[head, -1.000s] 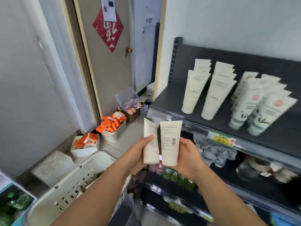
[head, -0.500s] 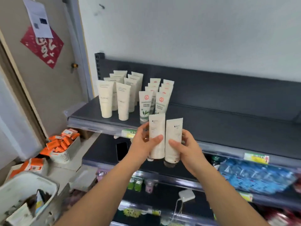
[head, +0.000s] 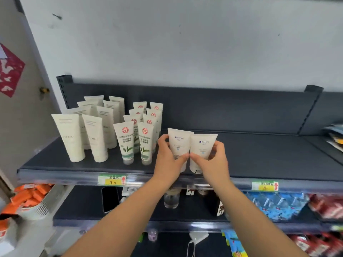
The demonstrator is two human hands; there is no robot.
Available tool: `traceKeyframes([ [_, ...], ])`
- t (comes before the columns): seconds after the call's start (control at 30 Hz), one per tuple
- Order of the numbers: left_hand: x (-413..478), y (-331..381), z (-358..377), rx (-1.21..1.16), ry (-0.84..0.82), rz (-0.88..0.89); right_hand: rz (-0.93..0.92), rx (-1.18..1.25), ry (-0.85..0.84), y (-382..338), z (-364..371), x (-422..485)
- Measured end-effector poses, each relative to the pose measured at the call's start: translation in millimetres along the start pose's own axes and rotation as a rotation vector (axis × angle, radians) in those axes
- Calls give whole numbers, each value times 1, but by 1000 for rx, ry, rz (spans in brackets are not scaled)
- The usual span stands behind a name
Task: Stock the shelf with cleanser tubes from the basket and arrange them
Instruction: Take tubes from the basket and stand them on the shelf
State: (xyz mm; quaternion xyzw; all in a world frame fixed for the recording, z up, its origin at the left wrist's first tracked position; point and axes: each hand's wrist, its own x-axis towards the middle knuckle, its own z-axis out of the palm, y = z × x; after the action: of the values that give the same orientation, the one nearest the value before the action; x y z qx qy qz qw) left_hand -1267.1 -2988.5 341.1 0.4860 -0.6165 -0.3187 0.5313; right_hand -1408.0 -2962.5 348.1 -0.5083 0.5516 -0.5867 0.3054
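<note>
Two white cleanser tubes with blue print stand cap-down side by side on the dark top shelf [head: 259, 160]. My left hand [head: 168, 160] grips the left tube [head: 179, 143] and my right hand [head: 213, 162] grips the right tube [head: 203, 145], thumbs nearly meeting in front. Just left of them stand rows of green-leaf tubes [head: 127, 141] with red logos. Plain cream tubes [head: 69, 138] stand further left. The basket is not in view.
The shelf's right part is bare up to some packets [head: 336, 138] at the far right edge. Yellow-green price tags [head: 112, 179] hang on the front rail. Lower shelves hold bottles and blue and red packs. A white bin of orange packs [head: 31, 197] stands at lower left.
Both hands have carried the two tubes up from in front of the shelf edge and onto the top shelf, right of the green-leaf tubes. My view has turned right and closer.
</note>
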Motion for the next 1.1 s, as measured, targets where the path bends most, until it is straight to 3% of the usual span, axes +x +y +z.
traceKeyframes([
  [0.23,47,-47,21,133,51,-22,68,-229,33,36,30,44],
  [0.67,112,-75,40,253,192,-56,78,-337,104,55,70,113],
  [0.93,101,-73,41,360,173,-45,57,-448,44,56,55,110],
  [1.1,85,-65,43,356,136,-120,172,-429,-38,53,47,106],
])
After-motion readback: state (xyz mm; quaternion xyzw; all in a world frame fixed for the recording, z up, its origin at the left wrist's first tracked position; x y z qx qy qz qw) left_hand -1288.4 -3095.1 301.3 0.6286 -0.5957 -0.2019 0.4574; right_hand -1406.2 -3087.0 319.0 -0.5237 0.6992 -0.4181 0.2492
